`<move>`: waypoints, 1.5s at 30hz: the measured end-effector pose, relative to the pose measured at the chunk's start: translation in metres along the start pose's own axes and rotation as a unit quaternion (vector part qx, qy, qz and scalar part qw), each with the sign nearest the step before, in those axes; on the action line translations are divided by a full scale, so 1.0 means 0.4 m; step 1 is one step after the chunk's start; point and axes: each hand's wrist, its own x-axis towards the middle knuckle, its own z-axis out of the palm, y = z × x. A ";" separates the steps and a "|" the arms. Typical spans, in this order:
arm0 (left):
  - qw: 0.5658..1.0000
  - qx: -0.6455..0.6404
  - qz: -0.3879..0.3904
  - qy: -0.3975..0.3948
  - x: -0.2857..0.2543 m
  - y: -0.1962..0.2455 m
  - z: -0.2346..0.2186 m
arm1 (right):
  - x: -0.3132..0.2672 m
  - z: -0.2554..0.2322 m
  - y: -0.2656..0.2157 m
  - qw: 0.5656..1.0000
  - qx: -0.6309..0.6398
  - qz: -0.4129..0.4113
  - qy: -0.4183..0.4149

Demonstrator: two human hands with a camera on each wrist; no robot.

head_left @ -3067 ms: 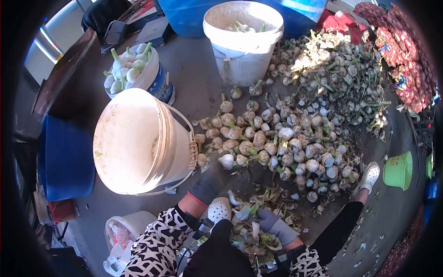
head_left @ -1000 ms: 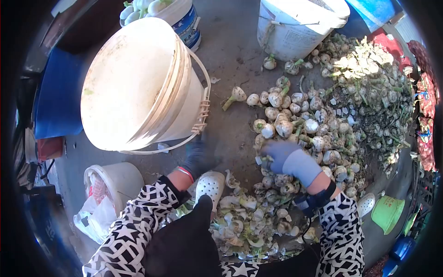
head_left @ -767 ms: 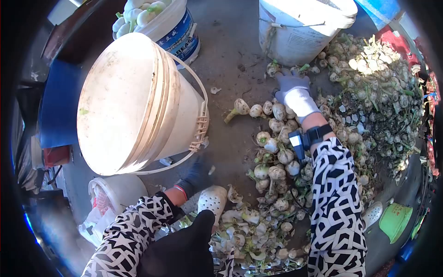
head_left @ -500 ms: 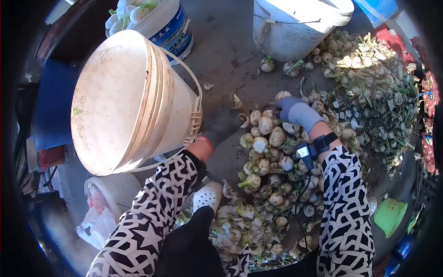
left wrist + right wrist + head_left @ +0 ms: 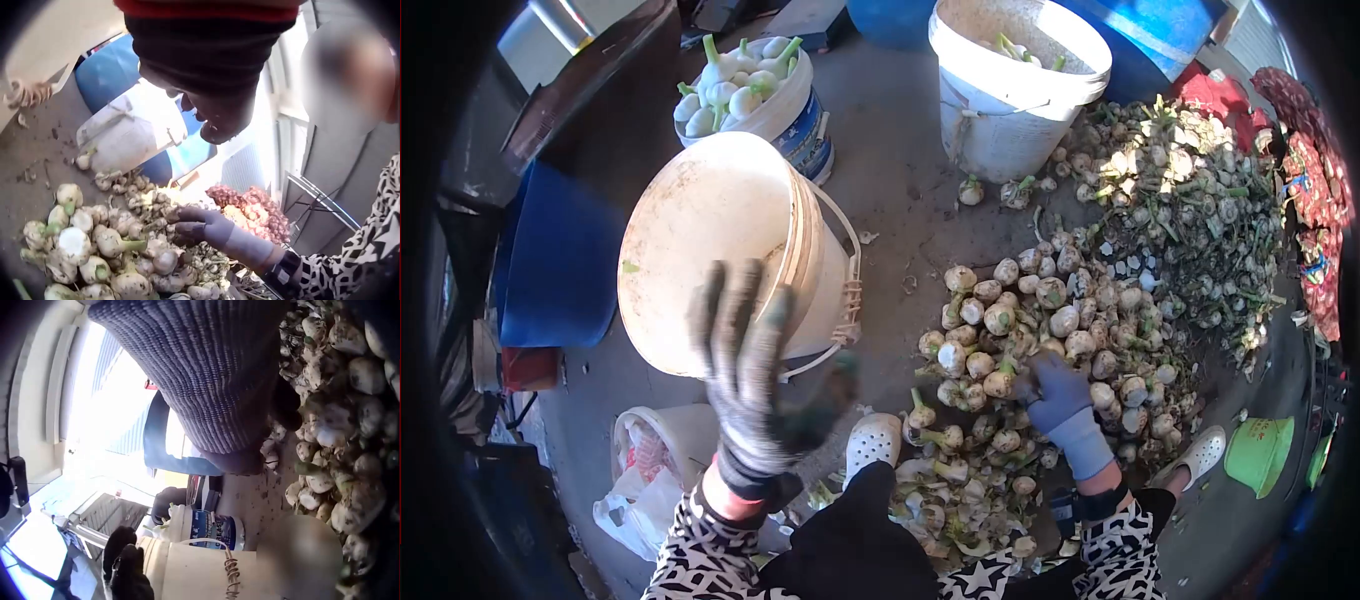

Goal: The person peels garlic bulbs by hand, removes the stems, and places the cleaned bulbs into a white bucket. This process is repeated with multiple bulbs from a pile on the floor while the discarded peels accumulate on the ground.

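My left hand (image 5: 762,400), in a dark, dirty glove, is raised in front of the large white bucket (image 5: 700,235) with its fingers spread, holding nothing. It partly covers the bucket's near side. My right hand (image 5: 1060,405), in a grey-blue glove, is down at the near part of a heap of garlic bulbs (image 5: 1065,320). From the left wrist view, this right hand (image 5: 206,228) reaches over the bulbs with its fingers extended. Many bulbs have soil on them and short green stems. In the right wrist view the ribbed glove cuff (image 5: 200,375) hides the fingertips.
A smaller bucket of clean garlic (image 5: 795,125) stands behind the large one, and another white bucket (image 5: 1010,120) farther right. Untrimmed garlic (image 5: 1190,190) is heaped at the back right. Peelings (image 5: 955,500) lie between my feet. A green pot (image 5: 1260,455) stands at the right.
My left hand has risen from low beside the bucket, and its fingers have spread. My right hand has come back from the heap's far edge towards me. The head view has shifted.
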 end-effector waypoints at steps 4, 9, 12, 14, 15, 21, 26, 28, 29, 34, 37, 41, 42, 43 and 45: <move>0.925 -0.029 -0.201 -0.321 -0.033 -0.170 -0.059 | -0.111 0.098 -0.060 0.995 0.054 -0.001 -0.085; 0.952 -0.010 -0.083 -0.296 -0.025 -0.129 0.000 | -0.203 0.132 -0.050 0.989 0.081 -0.014 -0.119; 0.960 -0.094 -0.032 -0.262 0.019 -0.098 0.100 | -0.257 0.100 -0.016 0.989 0.049 0.024 -0.135; 0.952 -0.043 0.023 -0.301 0.113 -0.042 0.161 | -0.291 0.093 0.014 0.982 0.011 0.075 -0.173; 0.956 -0.046 0.069 -0.282 0.139 -0.038 0.221 | -0.312 0.081 0.030 0.983 0.015 0.084 -0.164; 0.938 0.064 0.167 -0.299 0.250 -0.064 0.371 | -0.490 -0.021 0.188 0.951 0.039 0.302 -0.050; 0.956 -0.147 0.236 -0.096 0.109 0.033 0.285 | -0.693 0.064 0.265 0.837 0.001 0.513 -0.193; 0.947 -0.279 0.075 -0.143 -0.037 0.084 0.240 | -0.753 0.169 0.243 0.790 0.023 0.557 -0.255; 0.941 -0.222 0.134 -0.216 -0.092 0.106 0.232 | -0.797 0.270 0.251 0.783 0.039 0.554 -0.278; 0.820 -0.321 0.064 -0.469 -0.371 0.136 0.247 | -0.888 0.616 0.203 0.714 -0.031 0.687 -0.134; 0.660 -0.359 -0.102 -0.652 -0.398 0.172 0.269 | -0.763 0.534 0.197 0.743 0.175 0.637 -0.108; 0.577 -0.483 -0.090 -0.653 -0.393 0.215 0.300 | -0.446 0.269 -0.093 0.941 0.092 0.277 0.169; 0.552 -0.526 -0.155 -0.628 -0.397 0.218 0.301 | -0.371 0.175 -0.170 0.955 0.112 0.252 0.111; 0.530 -0.572 -0.223 -0.584 -0.371 0.223 0.285 | -0.327 0.138 -0.216 0.961 0.141 0.178 0.158; 0.478 -0.655 -0.305 -0.500 -0.331 0.182 0.292 | -0.293 0.151 -0.233 0.920 0.318 0.150 0.172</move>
